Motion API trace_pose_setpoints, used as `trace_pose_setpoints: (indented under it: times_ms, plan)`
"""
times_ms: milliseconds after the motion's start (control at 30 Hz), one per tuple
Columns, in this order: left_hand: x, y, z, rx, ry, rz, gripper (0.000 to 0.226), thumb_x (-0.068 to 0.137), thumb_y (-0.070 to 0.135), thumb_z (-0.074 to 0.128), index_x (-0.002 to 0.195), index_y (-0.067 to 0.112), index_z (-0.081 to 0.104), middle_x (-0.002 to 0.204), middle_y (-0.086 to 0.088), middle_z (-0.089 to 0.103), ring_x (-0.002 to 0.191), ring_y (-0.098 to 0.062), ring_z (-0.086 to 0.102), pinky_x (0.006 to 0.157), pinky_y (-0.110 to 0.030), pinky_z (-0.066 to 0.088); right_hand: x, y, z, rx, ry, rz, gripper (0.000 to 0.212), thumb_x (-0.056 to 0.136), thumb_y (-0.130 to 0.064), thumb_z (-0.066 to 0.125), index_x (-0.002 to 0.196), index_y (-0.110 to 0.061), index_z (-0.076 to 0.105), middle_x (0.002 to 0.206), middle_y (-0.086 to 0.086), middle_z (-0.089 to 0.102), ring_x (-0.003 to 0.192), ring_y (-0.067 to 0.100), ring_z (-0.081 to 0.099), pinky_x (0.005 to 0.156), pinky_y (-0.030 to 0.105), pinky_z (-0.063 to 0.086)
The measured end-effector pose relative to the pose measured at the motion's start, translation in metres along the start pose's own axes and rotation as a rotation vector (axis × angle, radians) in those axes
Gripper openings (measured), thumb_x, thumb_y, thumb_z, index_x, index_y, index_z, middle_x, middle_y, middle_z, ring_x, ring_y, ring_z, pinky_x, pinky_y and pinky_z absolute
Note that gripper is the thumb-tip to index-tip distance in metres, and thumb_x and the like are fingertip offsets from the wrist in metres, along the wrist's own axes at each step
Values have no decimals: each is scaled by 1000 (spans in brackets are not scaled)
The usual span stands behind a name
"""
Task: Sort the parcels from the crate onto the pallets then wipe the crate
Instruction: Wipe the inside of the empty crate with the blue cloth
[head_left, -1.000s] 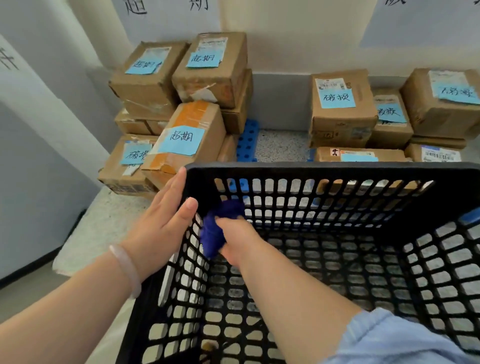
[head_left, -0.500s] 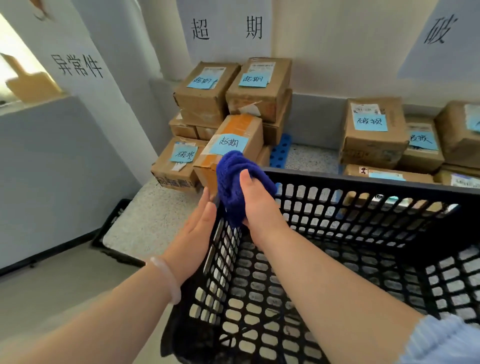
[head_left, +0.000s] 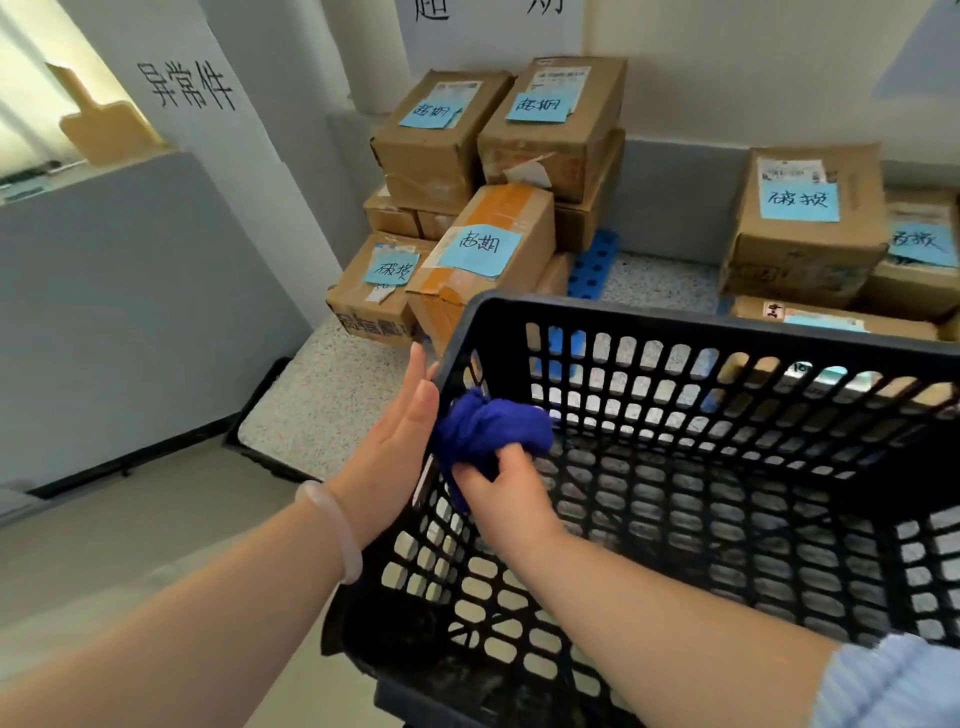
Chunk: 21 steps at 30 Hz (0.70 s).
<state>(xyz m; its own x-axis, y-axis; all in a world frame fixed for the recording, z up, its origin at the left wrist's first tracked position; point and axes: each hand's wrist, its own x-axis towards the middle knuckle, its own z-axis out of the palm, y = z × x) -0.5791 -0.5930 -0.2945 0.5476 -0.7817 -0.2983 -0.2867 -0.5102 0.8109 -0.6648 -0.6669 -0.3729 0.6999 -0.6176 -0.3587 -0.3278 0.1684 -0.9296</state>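
- To your left: grey partition wall (head_left: 130, 312), with a wooden paddle-shaped board (head_left: 104, 124) upright on its ledge.
- On the pillar beside it: white sign (head_left: 189, 88), black handwritten characters.
- Ahead of you, far wall: paper sheet (head_left: 488, 21), characters cut off at the top.
- Below: speckled slab (head_left: 322, 410), black-edged.

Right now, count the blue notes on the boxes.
7. On the left: top-left box, top-right box, orange-taped box, low box. On the right: tall box, far-right box, flat box behind the crate. More may be hidden.

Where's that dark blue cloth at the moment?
In the head view, the blue cloth is bunched in the right hand inside the black crate, against its left wall near the far corner; the left hand rests flat outside that wall.
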Motion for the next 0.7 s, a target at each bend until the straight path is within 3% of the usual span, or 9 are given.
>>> trace_pose_setpoints:
  times_ms: [100,200,267,300,367,433,533,633,700]
  plan:
    - [2,-2,1,-15,21,-34,54,108,31,22,153,39,-7,159,15,13,140,1,13,83,14,6,-12,-4,-6,-50,-70,36,26,89,-19,68,98,-34,49,110,-5,61,91,-1,55,90,26,48]
    - [-1,4,3,-89,80,-130,56,103,51,20,155,40,3,160,1,23,145,-22,22,114,-26,13,-14,-18,-17,-22,-195,44,33,86,-23,73,109,-32,51,113,-7,61,91,-3,55,75,15,47]
    - [5,10,2,-170,51,-115,66,95,66,17,155,41,9,157,3,28,144,-20,25,114,-31,15,-10,-22,-20,21,-228,61,39,87,-26,73,120,-28,53,114,-5,63,97,6,60,84,24,50]
    - [12,8,0,-202,50,-131,79,85,79,22,154,41,15,156,7,30,144,-18,27,113,-30,12,-5,-25,-20,66,-208,73,41,88,-27,71,125,-26,52,116,-2,62,102,12,61,87,29,50]
    - [35,-26,-8,-246,16,-157,105,62,99,34,150,43,29,155,7,36,141,-18,36,120,-41,16,14,-31,-23,174,-52,107,47,91,-32,66,135,-25,49,128,3,57,113,24,58,89,39,48]
    - [50,-76,-7,-197,-16,-93,95,64,101,28,145,52,33,149,10,46,138,-17,42,117,-49,24,40,-41,-30,257,178,149,53,93,-33,64,141,-22,44,135,8,51,120,33,53,99,48,46]
    - [27,-26,-9,-161,22,-134,101,53,106,17,143,61,27,152,13,40,137,-12,39,118,-44,20,65,-48,-31,297,280,121,60,93,-38,61,146,-24,36,146,7,42,130,33,45,109,51,35]
    - [5,-3,-1,-44,38,-40,84,73,90,9,149,56,2,157,25,15,143,2,14,116,-27,6,56,-34,-6,220,173,116,63,93,-45,55,149,-24,33,149,4,39,133,30,42,111,47,31]
    - [0,-2,-1,8,45,6,75,79,82,9,147,56,-7,150,35,3,137,13,3,111,-20,2,42,-22,4,157,184,120,52,98,-39,52,143,-19,38,145,6,40,131,29,42,109,43,33]
